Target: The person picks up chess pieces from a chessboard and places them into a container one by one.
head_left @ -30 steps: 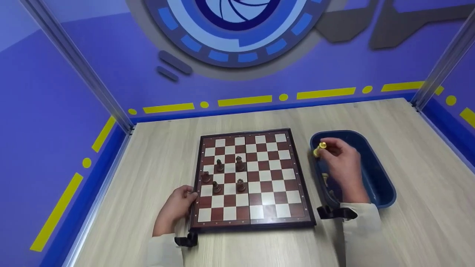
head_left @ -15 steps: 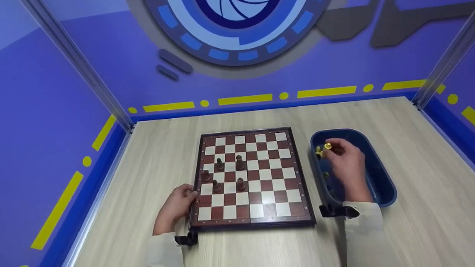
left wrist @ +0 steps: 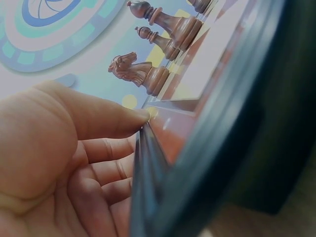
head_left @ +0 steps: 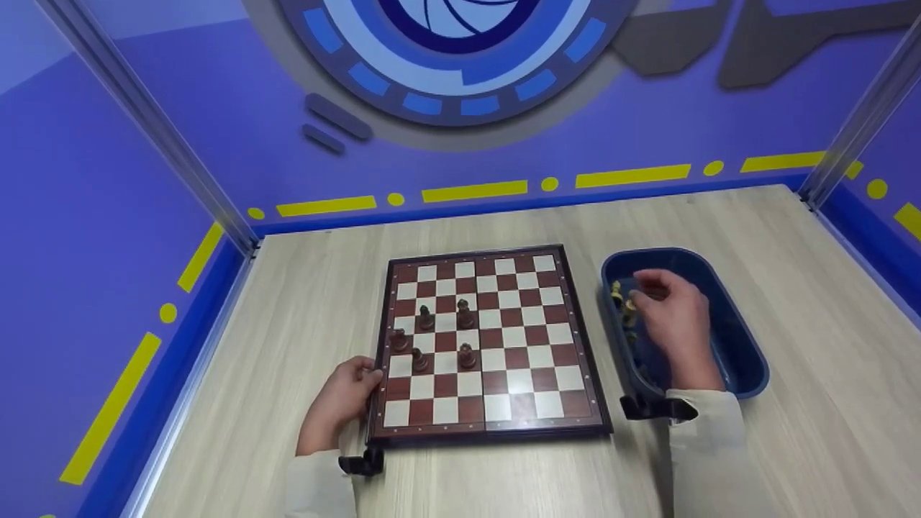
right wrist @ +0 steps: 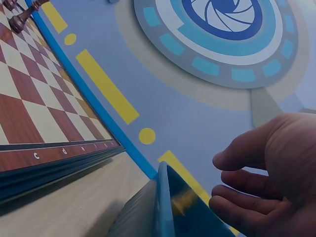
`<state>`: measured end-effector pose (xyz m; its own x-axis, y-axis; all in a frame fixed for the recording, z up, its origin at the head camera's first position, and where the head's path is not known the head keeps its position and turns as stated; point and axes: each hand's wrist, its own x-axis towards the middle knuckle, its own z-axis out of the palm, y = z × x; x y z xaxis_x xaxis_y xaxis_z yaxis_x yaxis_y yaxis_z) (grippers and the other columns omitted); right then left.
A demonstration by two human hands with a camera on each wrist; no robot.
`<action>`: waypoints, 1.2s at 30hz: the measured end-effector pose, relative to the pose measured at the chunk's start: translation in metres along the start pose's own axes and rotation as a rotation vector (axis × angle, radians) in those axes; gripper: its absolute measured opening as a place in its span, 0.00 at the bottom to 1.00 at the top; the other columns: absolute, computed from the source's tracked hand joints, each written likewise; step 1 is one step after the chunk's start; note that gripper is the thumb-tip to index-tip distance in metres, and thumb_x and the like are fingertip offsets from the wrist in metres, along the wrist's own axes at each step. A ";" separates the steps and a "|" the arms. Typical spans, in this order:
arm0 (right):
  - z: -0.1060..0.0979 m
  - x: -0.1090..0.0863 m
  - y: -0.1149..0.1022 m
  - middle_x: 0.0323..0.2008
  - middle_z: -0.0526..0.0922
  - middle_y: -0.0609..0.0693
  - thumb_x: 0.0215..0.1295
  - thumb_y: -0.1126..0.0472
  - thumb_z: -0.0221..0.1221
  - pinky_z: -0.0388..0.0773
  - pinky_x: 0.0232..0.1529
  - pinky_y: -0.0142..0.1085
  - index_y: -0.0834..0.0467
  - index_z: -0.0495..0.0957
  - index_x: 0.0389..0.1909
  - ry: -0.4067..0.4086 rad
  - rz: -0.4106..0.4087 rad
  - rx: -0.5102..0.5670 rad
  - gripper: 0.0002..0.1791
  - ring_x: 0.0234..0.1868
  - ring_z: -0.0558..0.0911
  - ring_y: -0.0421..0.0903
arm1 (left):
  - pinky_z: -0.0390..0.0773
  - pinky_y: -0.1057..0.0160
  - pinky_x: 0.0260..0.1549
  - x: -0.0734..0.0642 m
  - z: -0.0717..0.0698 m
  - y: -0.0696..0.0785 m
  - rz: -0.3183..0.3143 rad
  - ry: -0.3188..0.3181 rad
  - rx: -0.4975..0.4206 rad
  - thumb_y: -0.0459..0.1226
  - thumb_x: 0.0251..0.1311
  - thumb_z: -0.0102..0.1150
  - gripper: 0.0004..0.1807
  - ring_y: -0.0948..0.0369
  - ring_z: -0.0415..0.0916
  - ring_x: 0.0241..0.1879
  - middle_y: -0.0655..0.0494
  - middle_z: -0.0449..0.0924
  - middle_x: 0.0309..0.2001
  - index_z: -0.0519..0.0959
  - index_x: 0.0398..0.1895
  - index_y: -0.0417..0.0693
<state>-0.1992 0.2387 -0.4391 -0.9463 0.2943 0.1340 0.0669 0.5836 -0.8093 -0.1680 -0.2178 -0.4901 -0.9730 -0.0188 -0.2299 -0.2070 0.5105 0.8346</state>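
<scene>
Over the blue tub (head_left: 745, 360), the right hand (head_left: 673, 316) with thumb and fingers (right wrist: 242, 205) apart, a visible gap between them. Inside the tub, along its left wall, several gold pieces (head_left: 616, 291) — one of them, blurred in the right wrist view, to the left of these fingers, near but not touching. At the left edge of the board (head_left: 525, 360), the left hand (head_left: 344, 396) — thumb on the rim, other fingers curled below, clamped on this edge. Upright on the board's left half, beyond the left thumb and apart from it, five dark pieces (head_left: 465, 316). Under board and tub, a pale surface (head_left: 446, 475).
</scene>
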 end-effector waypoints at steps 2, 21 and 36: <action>0.000 0.000 0.000 0.51 0.82 0.57 0.66 0.60 0.58 0.77 0.47 0.42 0.56 0.79 0.53 0.006 -0.006 -0.004 0.16 0.51 0.82 0.53 | 0.69 0.65 0.18 0.000 0.000 0.000 -0.001 0.001 0.004 0.33 0.68 0.50 0.09 0.63 0.70 0.19 0.54 0.75 0.26 0.74 0.46 0.35; 0.017 -0.006 -0.012 0.48 0.83 0.57 0.63 0.62 0.60 0.77 0.45 0.35 0.59 0.81 0.49 0.016 -0.103 0.010 0.14 0.49 0.82 0.52 | 0.72 0.64 0.20 -0.001 0.000 0.002 -0.019 0.001 -0.003 0.33 0.68 0.50 0.11 0.62 0.74 0.23 0.50 0.79 0.31 0.73 0.49 0.34; 0.045 -0.019 -0.031 0.48 0.81 0.59 0.60 0.60 0.64 0.77 0.53 0.49 0.60 0.79 0.52 -0.062 -0.198 0.047 0.19 0.50 0.81 0.55 | 0.71 0.65 0.21 0.001 0.002 0.000 0.009 0.009 0.000 0.31 0.67 0.50 0.08 0.64 0.73 0.22 0.52 0.78 0.29 0.74 0.45 0.34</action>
<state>-0.1978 0.1808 -0.4424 -0.9573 0.1290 0.2586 -0.1359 0.5890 -0.7966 -0.1688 -0.2166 -0.4911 -0.9756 -0.0219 -0.2184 -0.1987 0.5103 0.8367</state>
